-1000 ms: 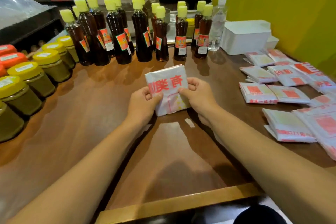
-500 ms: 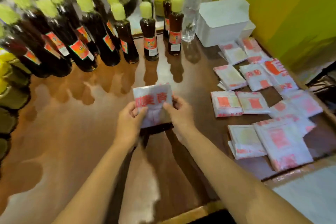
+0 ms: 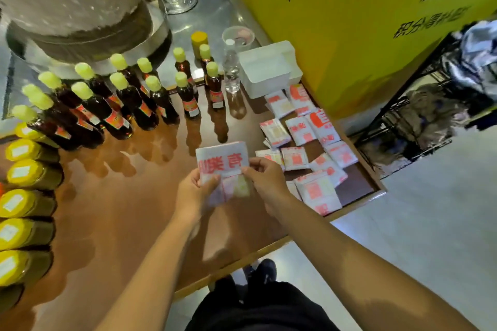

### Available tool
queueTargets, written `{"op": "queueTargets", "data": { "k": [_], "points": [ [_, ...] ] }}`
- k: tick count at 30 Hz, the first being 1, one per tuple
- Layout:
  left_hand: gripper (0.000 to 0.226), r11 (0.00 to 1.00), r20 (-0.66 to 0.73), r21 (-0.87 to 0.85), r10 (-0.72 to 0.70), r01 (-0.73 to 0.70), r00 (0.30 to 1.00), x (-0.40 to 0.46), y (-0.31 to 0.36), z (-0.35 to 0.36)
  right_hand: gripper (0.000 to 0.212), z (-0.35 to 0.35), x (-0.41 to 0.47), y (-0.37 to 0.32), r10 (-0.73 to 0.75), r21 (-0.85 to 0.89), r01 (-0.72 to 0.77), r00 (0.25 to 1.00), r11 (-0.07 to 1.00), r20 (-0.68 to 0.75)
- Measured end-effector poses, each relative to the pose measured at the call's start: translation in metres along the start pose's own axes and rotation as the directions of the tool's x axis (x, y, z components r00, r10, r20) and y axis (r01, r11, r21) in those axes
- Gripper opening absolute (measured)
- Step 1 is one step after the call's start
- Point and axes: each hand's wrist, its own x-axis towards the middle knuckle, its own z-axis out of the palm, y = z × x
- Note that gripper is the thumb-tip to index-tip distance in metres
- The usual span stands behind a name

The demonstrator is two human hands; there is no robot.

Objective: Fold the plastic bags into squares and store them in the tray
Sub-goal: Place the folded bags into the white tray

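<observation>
Hands: the left hand [image 3: 194, 188] and right hand [image 3: 265, 179] are pinching the folded bag [image 3: 223, 169] by its near corners, thumbs on top, fingers curled beneath.
Bag: it is being held over the table [image 3: 113, 196], just left of the folded stack; a second ago it was lying closer to the table's middle, so it is drifting right, toward storage.
Meaning: folding looks finished; placing is likely next.
Folded squares [image 3: 298, 142]: they are lying scattered along the right edge, not yet stored.
Tray [image 3: 269, 70]: the white tray is sitting far right, beyond the squares.
Unclear: the fingertips under the bag are hidden; the tray's inside is hard to read; the print is blurring.
</observation>
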Motion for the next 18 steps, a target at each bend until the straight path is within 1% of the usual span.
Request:
{"op": "queueTargets", "data": {
  "k": [2, 4, 6, 9, 13, 15, 17, 18],
  "points": [
    [0.027, 0.999, 0.074, -0.034, 0.004, -0.002, 0.997, 0.003, 0.000, 0.013, 0.013, -0.007, -0.002, -0.002, -0.018, 0.017, 0.020, 0.998, 1.000, -0.067],
    [0.028, 0.998, 0.153, -0.047, 0.054, -0.047, 0.987, 0.008, 0.000, 0.023, 0.013, -0.013, 0.000, -0.002, -0.034, 0.064, 0.043, 0.990, 0.997, -0.137],
    [0.027, 0.996, 0.184, -0.061, 0.069, -0.058, 0.981, 0.010, -0.002, 0.031, 0.014, -0.020, 0.002, 0.002, -0.025, 0.094, 0.041, 0.986, 0.995, -0.165],
    [0.027, 0.997, 0.191, -0.055, 0.056, -0.046, 0.980, 0.015, -0.006, 0.042, 0.020, -0.033, 0.007, 0.010, 0.000, 0.114, 0.016, 0.990, 0.993, -0.139],
    [0.029, 0.999, 0.103, -0.043, -0.011, 0.015, 0.995, 0.031, -0.015, 0.063, 0.017, -0.061, 0.024, 0.019, -0.004, 0.093, 0.008, 0.999, 0.996, -0.047],
    [0.030, 0.999, 0.070, -0.015, -0.031, 0.032, 0.997, 0.039, -0.019, 0.079, 0.018, -0.089, 0.041, 0.024, -0.027, 0.026, 0.029, 0.998, 0.999, -0.060],
    [0.026, 0.999, 0.020, 0.017, -0.040, 0.040, 0.999, 0.043, -0.025, 0.095, 0.022, -0.127, 0.062, 0.036, -0.054, -0.152, 0.034, 0.990, 0.988, -0.133],
    [0.024, 0.999, -0.014, 0.010, -0.051, 0.051, 0.999, 0.042, -0.028, 0.102, 0.027, -0.146, 0.070, 0.043, -0.052, -0.236, 0.013, 0.985, 0.972, -0.162]
  ]
}}
